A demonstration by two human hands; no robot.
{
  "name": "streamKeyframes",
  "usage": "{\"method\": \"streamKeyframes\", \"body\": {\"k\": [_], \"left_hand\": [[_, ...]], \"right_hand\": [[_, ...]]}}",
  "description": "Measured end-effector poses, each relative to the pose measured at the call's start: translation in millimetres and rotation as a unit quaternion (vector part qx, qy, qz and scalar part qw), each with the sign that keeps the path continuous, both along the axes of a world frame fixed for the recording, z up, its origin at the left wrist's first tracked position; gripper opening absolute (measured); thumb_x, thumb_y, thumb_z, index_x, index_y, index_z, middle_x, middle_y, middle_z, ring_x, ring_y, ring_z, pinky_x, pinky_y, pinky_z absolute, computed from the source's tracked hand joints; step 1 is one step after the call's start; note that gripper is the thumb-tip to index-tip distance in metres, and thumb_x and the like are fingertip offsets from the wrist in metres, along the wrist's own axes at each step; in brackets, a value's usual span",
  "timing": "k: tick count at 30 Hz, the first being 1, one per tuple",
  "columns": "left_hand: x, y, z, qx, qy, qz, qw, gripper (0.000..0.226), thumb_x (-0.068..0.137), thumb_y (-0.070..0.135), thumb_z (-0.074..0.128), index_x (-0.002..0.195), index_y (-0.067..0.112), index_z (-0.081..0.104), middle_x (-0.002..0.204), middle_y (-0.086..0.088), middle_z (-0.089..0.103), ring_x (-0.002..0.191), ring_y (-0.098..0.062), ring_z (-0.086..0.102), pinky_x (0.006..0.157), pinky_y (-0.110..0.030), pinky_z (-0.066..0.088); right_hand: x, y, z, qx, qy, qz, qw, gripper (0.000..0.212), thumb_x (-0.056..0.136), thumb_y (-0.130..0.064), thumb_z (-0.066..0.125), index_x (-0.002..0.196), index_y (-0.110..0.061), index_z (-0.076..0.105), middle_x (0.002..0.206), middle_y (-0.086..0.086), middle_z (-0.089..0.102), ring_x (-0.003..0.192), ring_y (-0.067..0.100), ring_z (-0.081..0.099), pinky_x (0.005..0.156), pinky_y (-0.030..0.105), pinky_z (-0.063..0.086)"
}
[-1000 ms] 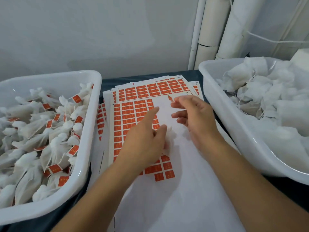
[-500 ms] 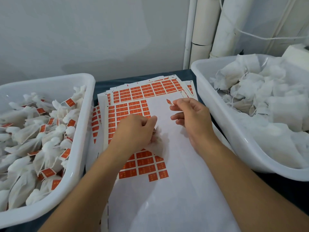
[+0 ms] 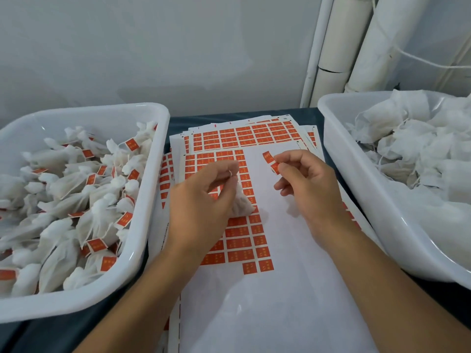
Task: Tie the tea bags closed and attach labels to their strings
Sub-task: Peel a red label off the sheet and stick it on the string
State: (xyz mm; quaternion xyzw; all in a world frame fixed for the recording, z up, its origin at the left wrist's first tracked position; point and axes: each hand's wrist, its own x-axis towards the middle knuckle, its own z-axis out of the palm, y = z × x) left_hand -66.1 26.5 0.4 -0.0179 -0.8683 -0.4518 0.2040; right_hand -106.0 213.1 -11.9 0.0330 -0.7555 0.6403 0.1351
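Labelling step: left hand (image 3: pixel 201 200) grip pinches white mesh tea bag (image 3: pixel 240 206); right hand (image 3: pixel 308 182) grip pinches orange paper label (image 3: pixel 271 161). Next I fold it onto the string.

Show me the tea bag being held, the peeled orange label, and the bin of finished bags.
tea bag (image 3: pixel 242 206): head view, bulging lower body.
orange label (image 3: pixel 268 157): head view, upper half.
left bin (image 3: pixel 158 159): head view, right wall.

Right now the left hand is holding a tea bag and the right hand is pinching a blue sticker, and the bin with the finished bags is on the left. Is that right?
Almost. The sticker pinched in the right hand is orange, not blue, as the head view shows. The rest holds: the left hand holds a tea bag, and the bin of finished bags sits on the left.
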Motion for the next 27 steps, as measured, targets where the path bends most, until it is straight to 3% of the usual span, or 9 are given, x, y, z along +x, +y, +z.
{"method": "streamKeyframes", "body": {"k": [3, 6, 11, 15, 27], "left_hand": [[0.4, 2.7, -1.7, 0.110, -0.013, -0.029, 0.993, 0.027, 0.095, 0.032, 0.070, 0.120, 0.041, 0.071, 0.108, 0.038, 0.069, 0.101, 0.017, 0.064, 0.070, 0.000, 0.047], [3.1, 4.3, -2.4, 0.152, -0.031, -0.070, 0.985, 0.032, 0.099, 0.023, 0.067, 0.126, 0.040, 0.067, 0.115, 0.036, 0.068, 0.097, 0.008, 0.071, 0.070, -0.007, 0.053], [11.5, 5.4, -5.4, 0.157, -0.057, -0.127, 0.978, 0.043, 0.101, 0.014, 0.063, 0.129, 0.046, 0.062, 0.114, 0.026, 0.073, 0.088, -0.007, 0.076, 0.068, -0.017, 0.060], [15.4, 4.8, -8.0, 0.136, -0.079, -0.181, 0.971, 0.047, 0.100, 0.007, 0.062, 0.139, 0.033, 0.060, 0.099, 0.012, 0.078, 0.087, -0.013, 0.077, 0.070, -0.023, 0.062], [16.7, 5.8, -7.0, 0.153, -0.093, -0.205, 0.962, 0.053, 0.098, 0.005, 0.066, 0.144, 0.029, 0.057, 0.111, 0.012, 0.076, 0.082, -0.014, 0.078, 0.066, -0.022, 0.061]], "right_hand": [[5.9, -3.6, 3.6, 0.018, 0.027, 0.036, 0.999, 0.015, 0.102, -0.024, 0.061, 0.105, -0.038, 0.066, 0.096, -0.020, 0.071, 0.083, 0.011, 0.072, 0.066, 0.017, 0.057], [11.3, -5.6, 8.0, 0.019, 0.058, 0.073, 0.995, 0.011, 0.103, -0.020, 0.058, 0.105, -0.030, 0.061, 0.091, -0.013, 0.070, 0.079, 0.017, 0.071, 0.067, 0.020, 0.058], [21.5, -7.5, 13.5, 0.035, 0.097, 0.150, 0.983, 0.005, 0.099, -0.020, 0.058, 0.102, -0.021, 0.055, 0.083, -0.008, 0.065, 0.074, 0.019, 0.068, 0.067, 0.023, 0.056], [27.8, -10.3, 13.9, 0.087, 0.121, 0.185, 0.971, 0.009, 0.096, -0.020, 0.060, 0.100, -0.024, 0.053, 0.086, -0.018, 0.062, 0.080, 0.013, 0.067, 0.069, 0.019, 0.054], [29.4, -10.5, 12.3, 0.176, 0.130, 0.158, 0.963, 0.016, 0.091, -0.024, 0.067, 0.097, -0.024, 0.053, 0.085, -0.015, 0.063, 0.080, 0.012, 0.068, 0.065, 0.017, 0.056]]}}
